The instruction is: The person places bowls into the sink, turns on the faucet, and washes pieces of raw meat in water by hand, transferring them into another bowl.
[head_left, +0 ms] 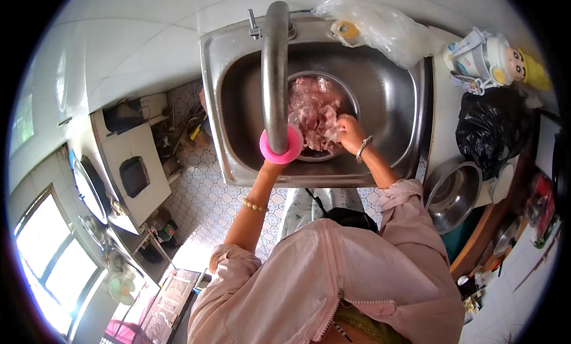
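A round metal bowl (355, 97) stands in the steel sink (386, 127), with pieces of raw pinkish meat (315, 109) in water inside it. My right hand (351, 133) is at the bowl's right side, its fingers closed on a piece of the meat. The curved metal faucet (275, 76) with a pink ring-shaped end (290, 151) hangs over the left part of the bowl. My left arm reaches up beneath that pink end, which hides my left hand and its fingers.
A clear plastic bag (386, 32) lies on the sink's back right corner. Right of the sink are a cartoon-topped bottle (496, 58), a black plastic bag (491, 130) and an empty metal basin (455, 195). A faucet handle (254, 26) rises at the back left.
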### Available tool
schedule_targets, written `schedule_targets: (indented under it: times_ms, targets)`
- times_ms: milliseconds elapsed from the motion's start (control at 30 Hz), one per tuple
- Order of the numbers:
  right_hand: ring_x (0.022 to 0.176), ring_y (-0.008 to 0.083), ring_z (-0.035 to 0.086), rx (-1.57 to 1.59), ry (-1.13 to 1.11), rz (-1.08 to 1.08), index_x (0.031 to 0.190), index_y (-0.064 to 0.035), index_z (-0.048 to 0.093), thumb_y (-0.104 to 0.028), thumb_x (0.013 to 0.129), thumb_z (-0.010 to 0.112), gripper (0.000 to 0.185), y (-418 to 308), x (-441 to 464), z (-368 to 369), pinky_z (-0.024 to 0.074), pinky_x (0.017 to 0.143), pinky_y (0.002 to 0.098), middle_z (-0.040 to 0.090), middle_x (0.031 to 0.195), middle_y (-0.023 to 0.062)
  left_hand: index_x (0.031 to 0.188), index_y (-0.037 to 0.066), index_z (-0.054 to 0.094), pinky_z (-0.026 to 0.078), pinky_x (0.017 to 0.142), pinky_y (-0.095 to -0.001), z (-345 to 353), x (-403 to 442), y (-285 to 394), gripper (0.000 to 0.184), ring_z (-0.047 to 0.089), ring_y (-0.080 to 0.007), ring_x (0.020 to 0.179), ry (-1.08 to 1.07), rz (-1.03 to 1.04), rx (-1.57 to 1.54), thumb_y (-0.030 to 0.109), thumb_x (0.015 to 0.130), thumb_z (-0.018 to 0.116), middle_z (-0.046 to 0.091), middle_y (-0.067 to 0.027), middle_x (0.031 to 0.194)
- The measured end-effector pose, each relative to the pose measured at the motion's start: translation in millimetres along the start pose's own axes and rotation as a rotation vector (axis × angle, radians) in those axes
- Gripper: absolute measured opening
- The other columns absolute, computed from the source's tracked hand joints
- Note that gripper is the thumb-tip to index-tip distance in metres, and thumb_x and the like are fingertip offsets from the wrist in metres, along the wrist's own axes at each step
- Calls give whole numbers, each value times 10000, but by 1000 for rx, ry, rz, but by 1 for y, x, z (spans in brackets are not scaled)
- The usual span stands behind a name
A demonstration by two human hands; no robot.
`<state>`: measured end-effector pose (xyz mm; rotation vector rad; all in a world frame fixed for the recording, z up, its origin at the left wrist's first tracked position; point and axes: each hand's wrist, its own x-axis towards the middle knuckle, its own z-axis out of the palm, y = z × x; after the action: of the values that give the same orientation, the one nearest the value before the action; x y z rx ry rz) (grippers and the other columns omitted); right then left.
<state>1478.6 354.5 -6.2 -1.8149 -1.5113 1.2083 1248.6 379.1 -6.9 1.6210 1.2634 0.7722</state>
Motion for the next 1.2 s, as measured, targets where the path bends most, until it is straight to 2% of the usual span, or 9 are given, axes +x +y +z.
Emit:
schedule_targets:
  times_ms: [67,167,367,500,600,700,933,1100,1200]
  targets:
    - [910,314,551,70,-28,199,836,24,583,-75,747,529,144,-3,12,-5,442,764,343,568,983,180,976,27,545,442,796,-366,4,15,7,235,552,-277,937,-196,-536,-178,39,743,573,592,-157,910]
    - [902,299,568,292,84,314,893,18,591,-202,807,523,246,16,43,16,444,748,341,584,1001,179,1010,27,521,432,812,-372,7,23,9,282,537,-289,959,-279,-607,-162,43,735,582,581,-157,940]
    - [736,110,523,483,-91,366,997,-8,578,-318,845,548,347,27,86,23,435,632,268,591,815,27,1078,28,475,411,844,-384,20,83,-21,382,507,-312,1002,-344,-411,156,52,718,602,558,-156,1002]
    - [757,147,547,471,-204,368,986,5,581,-217,843,548,266,48,88,43,438,681,293,614,854,45,1123,29,444,398,865,-391,29,102,-24,451,486,-328,1032,-379,-325,227,57,706,614,543,-156,1044]
    - [700,236,574,377,158,-30,911,4,586,-243,832,531,265,32,72,38,435,668,347,603,739,114,1157,29,421,388,881,-397,18,83,-12,503,471,-340,1054,-406,-295,197,62,698,624,532,-156,1074]
    - [793,351,586,157,99,257,846,-11,604,-290,819,551,285,-2,58,10,450,694,381,619,855,175,1191,30,397,378,897,-403,3,62,20,555,456,-352,1076,-474,-257,220,66,690,633,521,-156,1105]
    - [934,349,543,109,287,-85,1096,-23,505,13,785,437,321,-14,15,10,428,831,396,552,1031,195,1282,84,351,309,988,-412,24,33,47,774,361,-403,1176,-463,147,252,169,609,724,384,-212,1252]
    - [1145,357,411,8,46,142,1248,38,330,-50,722,512,563,1,-1,23,331,980,376,433,1193,268,1337,56,271,216,1030,-486,25,14,64,917,250,-463,1233,-494,-57,513,320,598,746,182,-248,1387]
    - [1144,320,440,343,-148,388,1273,42,313,-148,714,556,639,-18,19,1,340,971,352,457,1191,267,1296,70,370,348,968,-424,39,23,48,830,383,-395,1185,-511,-258,640,383,614,725,277,-251,1357]
